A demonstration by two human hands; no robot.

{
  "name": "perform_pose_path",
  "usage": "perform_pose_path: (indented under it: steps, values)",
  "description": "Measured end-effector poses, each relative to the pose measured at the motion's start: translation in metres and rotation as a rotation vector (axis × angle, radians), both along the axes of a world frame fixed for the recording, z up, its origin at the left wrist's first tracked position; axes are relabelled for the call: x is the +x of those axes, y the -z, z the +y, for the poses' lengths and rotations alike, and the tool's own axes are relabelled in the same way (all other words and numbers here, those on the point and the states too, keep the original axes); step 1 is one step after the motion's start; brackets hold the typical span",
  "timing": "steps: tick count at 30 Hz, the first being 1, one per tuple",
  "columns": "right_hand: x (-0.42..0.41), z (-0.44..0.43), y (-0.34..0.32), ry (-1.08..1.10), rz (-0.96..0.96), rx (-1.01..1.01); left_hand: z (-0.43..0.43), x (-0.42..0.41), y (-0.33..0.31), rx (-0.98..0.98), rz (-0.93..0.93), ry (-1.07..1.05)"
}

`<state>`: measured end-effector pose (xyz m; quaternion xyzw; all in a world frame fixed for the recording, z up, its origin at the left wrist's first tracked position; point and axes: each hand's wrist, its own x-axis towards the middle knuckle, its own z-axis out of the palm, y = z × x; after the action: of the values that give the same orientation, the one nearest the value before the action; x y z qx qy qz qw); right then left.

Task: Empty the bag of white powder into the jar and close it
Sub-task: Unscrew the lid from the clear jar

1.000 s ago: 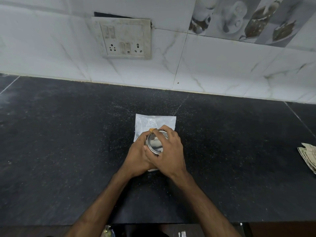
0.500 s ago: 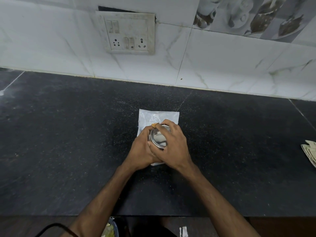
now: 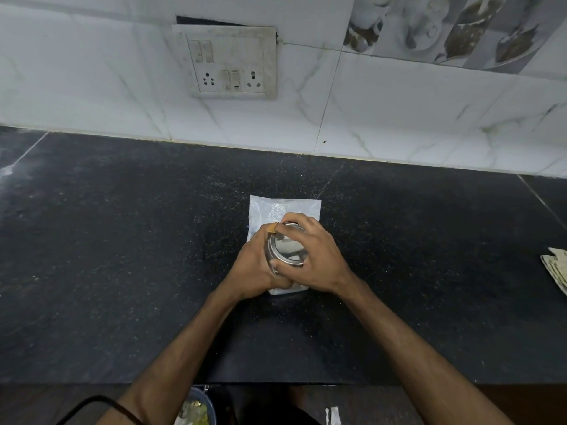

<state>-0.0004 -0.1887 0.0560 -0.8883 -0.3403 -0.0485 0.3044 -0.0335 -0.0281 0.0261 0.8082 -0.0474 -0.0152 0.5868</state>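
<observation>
Over the bag (image 3: 277, 208), both hands grip jar (image 3: 287, 248) (unlabelled).

A black speckled counter (image 3: 122, 256) carries a white plastic bag (image 3: 283, 207) and folded paper (image 3: 557, 268) at its right edge.

A dusty white switch-and-socket plate (image 3: 225, 61) sits on the marbled white wall tiles (image 3: 399, 118). Folded paper (image 3: 557, 268) lies at the speckled black stone counter's (image 3: 107, 240) right edge.
</observation>
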Motion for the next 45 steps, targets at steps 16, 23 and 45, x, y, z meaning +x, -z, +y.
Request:
perform_pose_path:
  steps: [16,23,45]
  values:
    - [-0.037,0.034,-0.002,0.568,0.000,-0.125,-0.006,-0.002,0.001,-0.037,0.005,0.026]
    - [-0.020,0.022,0.007,0.355,-0.070,0.082,0.003,0.009,-0.005,0.020,0.067,0.097]
    - [-0.031,0.054,-0.015,0.689,-0.023,-0.358,-0.006,0.004,-0.014,0.067,0.049,0.067]
